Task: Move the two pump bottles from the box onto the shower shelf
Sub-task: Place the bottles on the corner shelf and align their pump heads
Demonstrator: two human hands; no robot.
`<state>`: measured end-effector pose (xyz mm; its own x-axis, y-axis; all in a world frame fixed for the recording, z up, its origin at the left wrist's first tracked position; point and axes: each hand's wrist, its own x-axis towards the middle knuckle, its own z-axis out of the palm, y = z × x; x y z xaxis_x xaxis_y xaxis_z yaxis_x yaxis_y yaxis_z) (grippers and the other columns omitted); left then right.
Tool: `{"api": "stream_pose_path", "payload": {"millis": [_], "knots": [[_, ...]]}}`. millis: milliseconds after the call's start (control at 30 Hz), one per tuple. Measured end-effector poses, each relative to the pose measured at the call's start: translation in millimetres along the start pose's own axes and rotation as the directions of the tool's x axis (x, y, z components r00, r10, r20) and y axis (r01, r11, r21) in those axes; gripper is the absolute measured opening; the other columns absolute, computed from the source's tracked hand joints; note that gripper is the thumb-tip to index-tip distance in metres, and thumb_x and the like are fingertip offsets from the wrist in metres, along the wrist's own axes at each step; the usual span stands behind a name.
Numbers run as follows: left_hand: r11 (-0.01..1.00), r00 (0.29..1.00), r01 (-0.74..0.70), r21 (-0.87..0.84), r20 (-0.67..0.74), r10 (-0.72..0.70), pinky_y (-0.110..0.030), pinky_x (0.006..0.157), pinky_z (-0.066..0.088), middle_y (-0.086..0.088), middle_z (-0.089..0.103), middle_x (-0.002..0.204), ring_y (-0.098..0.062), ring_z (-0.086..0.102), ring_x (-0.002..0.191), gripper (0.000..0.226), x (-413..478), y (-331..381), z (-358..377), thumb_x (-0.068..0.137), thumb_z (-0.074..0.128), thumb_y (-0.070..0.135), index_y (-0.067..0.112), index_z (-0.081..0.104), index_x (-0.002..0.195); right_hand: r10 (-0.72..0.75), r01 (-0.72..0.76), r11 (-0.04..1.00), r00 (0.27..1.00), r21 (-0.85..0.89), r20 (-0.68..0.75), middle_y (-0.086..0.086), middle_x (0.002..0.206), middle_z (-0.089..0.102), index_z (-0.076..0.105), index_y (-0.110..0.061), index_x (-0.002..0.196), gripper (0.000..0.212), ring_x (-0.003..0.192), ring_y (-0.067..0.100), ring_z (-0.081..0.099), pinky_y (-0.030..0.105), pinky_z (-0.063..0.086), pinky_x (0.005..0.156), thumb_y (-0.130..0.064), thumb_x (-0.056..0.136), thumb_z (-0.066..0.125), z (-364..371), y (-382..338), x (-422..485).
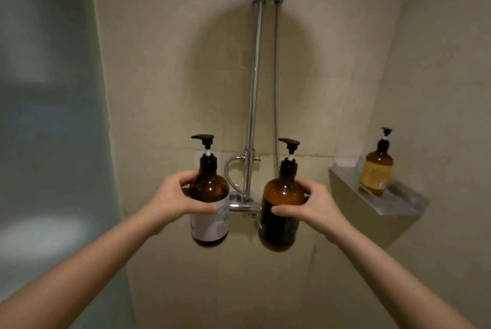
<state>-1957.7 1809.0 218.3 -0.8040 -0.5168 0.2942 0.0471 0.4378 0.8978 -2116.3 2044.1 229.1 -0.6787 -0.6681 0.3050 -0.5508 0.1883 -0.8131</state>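
Note:
My left hand (pixel 172 201) grips an amber pump bottle with a white label (pixel 210 225), held upright in the air in front of the tiled wall. My right hand (pixel 313 206) grips a second amber pump bottle with a black label (pixel 280 225), also upright, at about the same height. Both bottles have black pump heads pointing left. The shower shelf (pixel 398 205) is a corner ledge to the right, a little above the level of my right hand. The box is out of view.
A third amber pump bottle with a yellow label (pixel 376 172) stands at the back of the shelf. A chrome shower mixer (pixel 243 206) with riser pipe (pixel 252 105) and hose sits on the wall between the two held bottles. A frosted glass panel (pixel 50 116) is on the left.

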Motion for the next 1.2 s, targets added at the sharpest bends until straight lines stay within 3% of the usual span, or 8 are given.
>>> {"api": "stream_pose_path", "payload": {"millis": [167, 233, 400, 633, 733, 867, 1000, 1200], "knots": [[0.998, 0.998, -0.063, 0.006, 0.022, 0.063, -0.023, 0.078, 0.05, 0.021, 0.067, 0.092, 0.0, 0.061, 0.093, 0.063, 20, 58, -15, 0.039, 0.092, 0.016, 0.045, 0.061, 0.086, -0.014, 0.013, 1.0, 0.998, -0.012, -0.055, -0.005, 0.117, 0.06, 0.054, -0.018, 0.127, 0.074, 0.11, 0.016, 0.056, 0.025, 0.045, 0.084, -0.029, 0.062, 0.085, -27, -39, 5], [0.997, 0.996, -0.082, -0.003, 0.037, 0.082, -0.029, 0.085, 0.049, 0.018, 0.065, 0.096, -0.007, 0.061, 0.097, 0.07, 26, 70, -16, 0.04, 0.091, 0.012, 0.04, 0.061, 0.097, -0.009, 0.007, 1.0, 0.998, -0.026, -0.059, -0.003, 0.121, 0.06, 0.054, -0.018, 0.128, 0.074, 0.112, 0.018, 0.056, 0.031, 0.048, 0.09, -0.029, 0.061, 0.085, -33, -47, 2], [0.991, 0.987, -0.132, -0.004, 0.096, 0.132, -0.021, 0.075, 0.047, 0.017, 0.061, 0.094, -0.003, 0.057, 0.092, 0.09, 42, 84, -5, 0.043, 0.09, 0.01, 0.022, 0.055, 0.124, 0.013, -0.019, 0.999, 0.993, -0.048, -0.118, -0.001, 0.124, 0.06, 0.054, -0.019, 0.127, 0.076, 0.115, 0.021, 0.056, 0.045, 0.05, 0.096, -0.034, 0.059, 0.085, -44, -51, -10], [0.987, 0.97, -0.151, -0.06, 0.185, 0.159, -0.018, 0.063, 0.048, 0.017, 0.065, 0.09, 0.002, 0.058, 0.086, 0.063, 81, 97, 40, 0.043, 0.091, 0.012, 0.041, 0.063, 0.092, 0.081, -0.1, 0.992, 0.974, -0.081, -0.21, -0.029, 0.094, 0.054, 0.05, -0.04, 0.107, 0.065, 0.086, -0.005, 0.055, 0.02, 0.052, 0.067, -0.044, 0.052, 0.085, -84, -30, -8], [0.984, 0.96, -0.16, -0.077, 0.219, 0.173, -0.019, 0.065, 0.048, 0.017, 0.064, 0.091, 0.003, 0.058, 0.086, 0.066, 106, 103, 66, 0.044, 0.09, 0.012, 0.034, 0.065, 0.101, 0.112, -0.14, 0.986, 0.955, -0.085, -0.274, -0.03, 0.091, 0.053, 0.052, -0.039, 0.107, 0.067, 0.085, -0.003, 0.054, 0.021, 0.048, 0.068, -0.045, 0.049, 0.086, -110, -17, 0], [0.98, 0.945, -0.188, -0.063, 0.261, 0.198, -0.027, 0.074, 0.052, 0.017, 0.061, 0.095, -0.004, 0.058, 0.091, 0.08, 142, 111, 103, 0.047, 0.089, 0.015, 0.023, 0.059, 0.12, 0.145, -0.183, 0.98, 0.931, -0.083, -0.335, -0.025, 0.085, 0.06, 0.057, -0.041, 0.079, 0.039, 0.078, -0.004, 0.059, 0.013, 0.045, 0.054, -0.034, 0.055, 0.087, -148, -3, 12], [0.974, 0.934, -0.217, -0.068, 0.276, 0.228, -0.038, 0.086, 0.052, 0.013, 0.058, 0.101, -0.013, 0.055, 0.103, 0.087, 181, 124, 143, 0.048, 0.089, 0.016, 0.018, 0.054, 0.127, 0.143, -0.192, 0.977, 0.912, -0.093, -0.385, -0.015, 0.096, 0.063, 0.061, -0.026, 0.111, 0.059, 0.09, 0.007, 0.061, 0.019, 0.048, 0.062, -0.033, 0.058, 0.086, -185, 12, 27], [0.964, 0.921, -0.212, -0.158, 0.296, 0.251, -0.033, 0.076, 0.055, 0.003, 0.061, 0.11, -0.015, 0.056, 0.102, 0.084, 230, 144, 199, 0.049, 0.089, 0.014, 0.015, 0.055, 0.126, 0.172, -0.249, 0.963, 0.865, -0.104, -0.471, -0.008, 0.109, 0.057, 0.052, -0.019, 0.128, 0.076, 0.107, 0.02, 0.055, 0.042, 0.053, 0.09, -0.032, 0.06, 0.085, -223, 28, 47]]}}
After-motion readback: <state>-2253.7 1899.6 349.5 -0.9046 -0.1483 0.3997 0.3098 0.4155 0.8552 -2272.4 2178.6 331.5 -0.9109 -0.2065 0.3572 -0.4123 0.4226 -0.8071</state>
